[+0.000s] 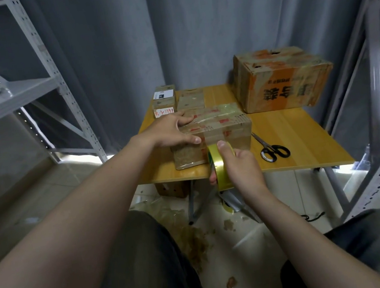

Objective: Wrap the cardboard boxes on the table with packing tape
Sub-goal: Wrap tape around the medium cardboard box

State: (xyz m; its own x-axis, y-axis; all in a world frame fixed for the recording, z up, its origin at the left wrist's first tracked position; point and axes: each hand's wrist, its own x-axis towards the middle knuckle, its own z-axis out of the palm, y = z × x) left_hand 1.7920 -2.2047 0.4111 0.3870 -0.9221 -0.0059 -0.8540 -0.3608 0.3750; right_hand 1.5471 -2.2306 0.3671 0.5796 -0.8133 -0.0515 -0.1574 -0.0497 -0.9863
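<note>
My right grip (241, 169) was curled around the tape roll (218, 164); just beyond it, my left grip (170, 132) pressed flat-fingered on the box (225, 124).

Black-handled scissors (265, 144) lie closed, rt side. Grey curtain (193, 33) at back. Metal shelving (52, 73) left. Tape scraps (193, 246) on floor.

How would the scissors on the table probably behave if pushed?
The scissors lie flat, so they would probably slide over the smooth table, not roll. Being metal-bladed, they likely stay stiff, though the blades might pivot.
</note>
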